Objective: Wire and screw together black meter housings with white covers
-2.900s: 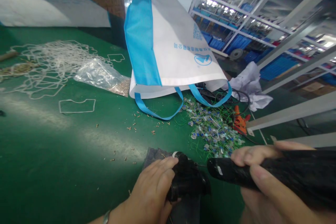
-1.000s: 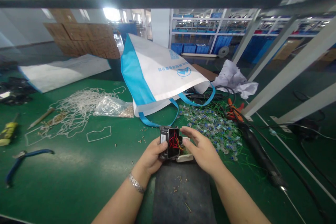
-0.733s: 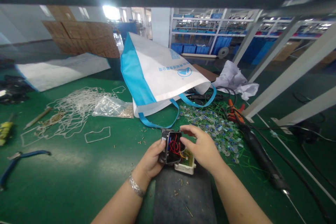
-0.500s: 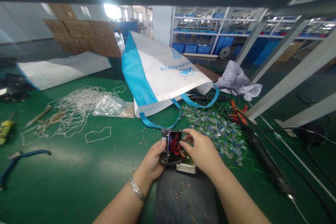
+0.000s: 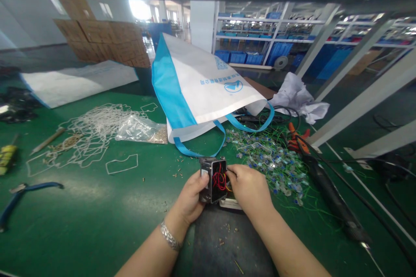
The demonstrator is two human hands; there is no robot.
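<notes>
left hand [image 5: 191, 197] fingers wrapped round black box [image 5: 212, 179] | right hand [image 5: 248, 188] fingertips curled onto its red wires [image 5: 220, 180] | bag [image 5: 201, 82] far side

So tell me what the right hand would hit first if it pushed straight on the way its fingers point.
Probably the red wires inside the open black box; the right hand already has its fingertips at them.

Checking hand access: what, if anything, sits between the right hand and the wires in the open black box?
Nothing visible does. The right hand has its fingertips at the red wires in the open black box, which the left hand holds.
</notes>
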